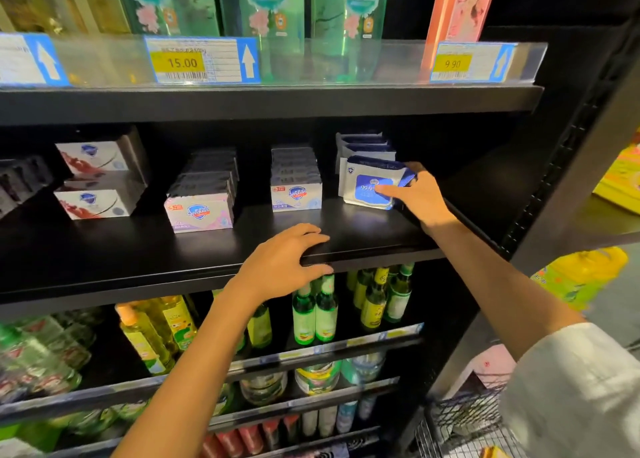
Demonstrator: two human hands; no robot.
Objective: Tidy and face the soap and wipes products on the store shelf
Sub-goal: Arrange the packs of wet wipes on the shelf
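The right hand [420, 198] reached to the right end of the black middle shelf [104, 250] and held the front wipes pack [372, 187], a white-and-blue soft pack standing upright and leaning slightly. Its thumb lay across the pack's blue front label while the other fingers [414, 168] wrapped round the pack's right edge, so the pack was pinched between them. More wipes packs [363, 144] stood in a row directly behind it, running toward the back of the shelf.

The left hand [280, 267] rested on the front lip of the same shelf, palm down, with its fingers spread and loosely bent over the edge, gripping no product.

To the left of the wipes, a row of Safeguard soap boxes with a blue-and-white front [296, 194] stood set back from the shelf edge. Further left, a second row of soap boxes with a pink-and-lilac front [199, 213] sat closer to the edge and turned slightly off square. At the left, two larger white soap boxes with red print [100, 184] were stacked one on the other, angled toward the right.

Above, a clear rail carried a yellow 15.00 price tag [181, 63] and a 9.90 price tag [452, 63]. Below the middle shelf stood green glass bottles [313, 315] and yellow bottles [149, 333].
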